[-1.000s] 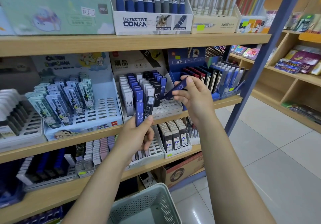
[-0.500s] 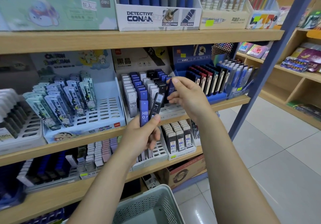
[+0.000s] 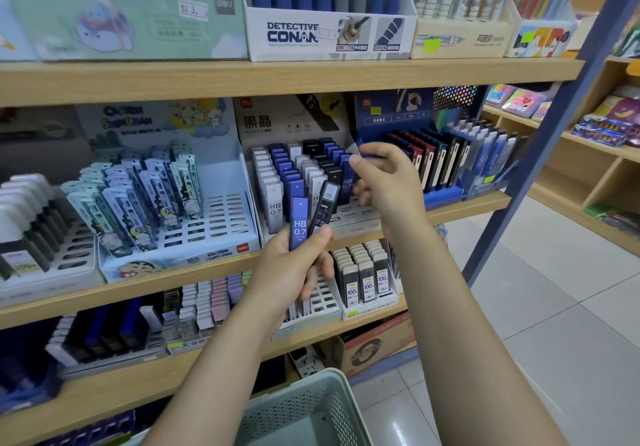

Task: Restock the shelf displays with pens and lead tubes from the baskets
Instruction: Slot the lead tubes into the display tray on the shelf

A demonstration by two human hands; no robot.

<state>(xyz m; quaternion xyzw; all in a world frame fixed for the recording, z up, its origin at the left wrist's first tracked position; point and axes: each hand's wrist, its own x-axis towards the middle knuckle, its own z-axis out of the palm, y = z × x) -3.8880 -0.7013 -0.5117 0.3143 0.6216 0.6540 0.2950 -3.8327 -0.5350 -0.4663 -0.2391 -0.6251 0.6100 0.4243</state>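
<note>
Blue plastic lead tube [image 3: 370,156], tilted a second ago, now sinks into the white slotted display tray [image 3: 356,208], right-hand fingers [image 3: 356,161] pinching it; left hand [image 3: 294,269] grips two more.

We see two bare forearms, no sleeve, watch or ring showing anywhere on them, ending in a left hand [image 3: 294,272] and a right hand [image 3: 388,182] with short, plain, unpainted fingernails.
</note>
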